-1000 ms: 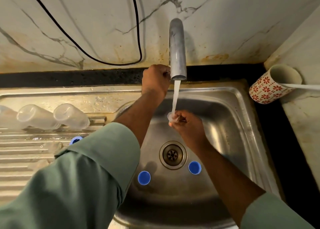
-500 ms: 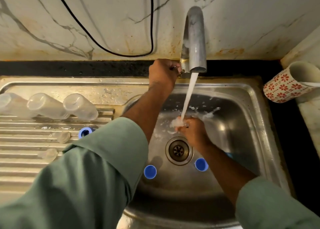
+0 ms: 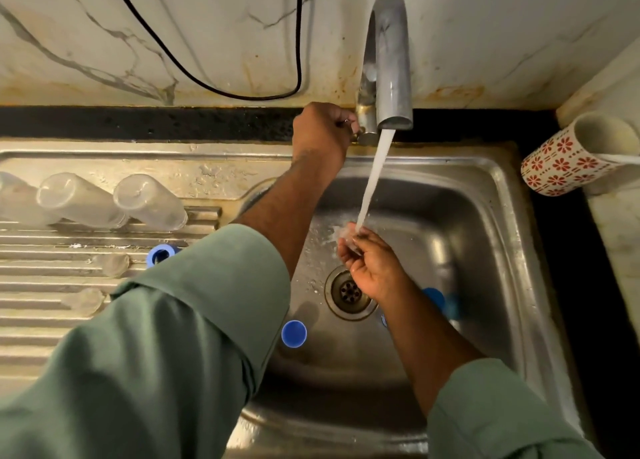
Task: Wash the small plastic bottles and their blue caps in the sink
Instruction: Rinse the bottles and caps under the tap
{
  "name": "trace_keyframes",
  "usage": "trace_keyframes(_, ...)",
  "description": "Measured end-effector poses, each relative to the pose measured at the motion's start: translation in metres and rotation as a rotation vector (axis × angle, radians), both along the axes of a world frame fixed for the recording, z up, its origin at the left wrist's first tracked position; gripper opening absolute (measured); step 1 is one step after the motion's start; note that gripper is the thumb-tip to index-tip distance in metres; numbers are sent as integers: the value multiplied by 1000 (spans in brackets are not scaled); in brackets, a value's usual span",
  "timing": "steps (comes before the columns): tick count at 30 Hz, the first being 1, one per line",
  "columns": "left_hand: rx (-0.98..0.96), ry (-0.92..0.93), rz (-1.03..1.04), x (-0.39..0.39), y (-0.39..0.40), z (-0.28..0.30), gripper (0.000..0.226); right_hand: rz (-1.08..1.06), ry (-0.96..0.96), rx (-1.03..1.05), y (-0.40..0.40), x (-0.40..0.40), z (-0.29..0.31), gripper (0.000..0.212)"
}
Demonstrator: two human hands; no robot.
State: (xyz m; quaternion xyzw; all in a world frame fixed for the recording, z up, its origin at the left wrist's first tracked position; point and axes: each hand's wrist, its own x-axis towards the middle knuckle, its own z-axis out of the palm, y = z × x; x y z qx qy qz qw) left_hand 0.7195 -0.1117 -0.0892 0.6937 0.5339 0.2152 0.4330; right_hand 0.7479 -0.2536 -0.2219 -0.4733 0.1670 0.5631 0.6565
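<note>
Water runs from the steel tap (image 3: 391, 60) into the sink (image 3: 485, 250). My left hand (image 3: 320, 132) grips the tap handle at the tap's base. Under the stream, my right hand (image 3: 370, 268) holds a small clear plastic piece (image 3: 346, 238) in its fingers. One blue cap (image 3: 293, 334) lies on the sink floor left of the drain (image 3: 348, 292). Another blue cap (image 3: 434, 297) shows right of my right wrist. A third blue cap (image 3: 160, 254) sits on the drainboard. Three clear bottles (image 3: 149, 202) lie side by side at the drainboard's back.
Two small clear lids (image 3: 110, 264) rest on the ribbed drainboard (image 3: 41, 313). A red-flowered mug (image 3: 575, 153) lies tilted on the counter at right. A black cable (image 3: 207, 84) hangs on the marble wall behind the tap.
The water stream has grown stronger and splashes in the basin. My right hand has stayed under it with the clear piece. The camera view has shifted, so the tap appears further right.
</note>
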Motion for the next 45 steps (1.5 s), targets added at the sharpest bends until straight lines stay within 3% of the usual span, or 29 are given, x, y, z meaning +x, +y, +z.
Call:
trace_keyframes(8,58,103,-39,0,-2,8,42,46,-127,0,-4,18,6,29)
trace_keyframes(14,143,181,-37,3,-10,6,29,103,-72,8,17,16,19,28)
trace_keyframes(17,158,183,-51,1,-10,8,12,2,30,-15,16,23,16,24)
trace_keyframes(19,150,195,-59,2,-10,8,15,-16,71,-6,11,26,13,23)
trace_keyframes(23,117,194,-47,4,-10,11,17,167,-207,-28,10,17,14,31)
trace_keyframes(27,109,185,-39,4,-10,12,18,319,-418,-132,11,5,20,11)
trace_keyframes(31,121,198,-39,3,-9,9,18,410,-702,-219,13,0,12,13)
trace_keyframes(37,100,187,-45,3,-8,9,16,316,-841,-147,6,5,2,13)
trace_keyframes(40,65,185,-62,3,-5,10,17,434,-949,-291,0,7,-28,14)
trace_keyframes(42,70,194,-79,3,-2,10,19,626,-1029,-381,-7,3,-52,23)
trace_keyframes(45,99,179,-89,0,-1,7,19,825,-1013,-308,-10,-11,-78,60)
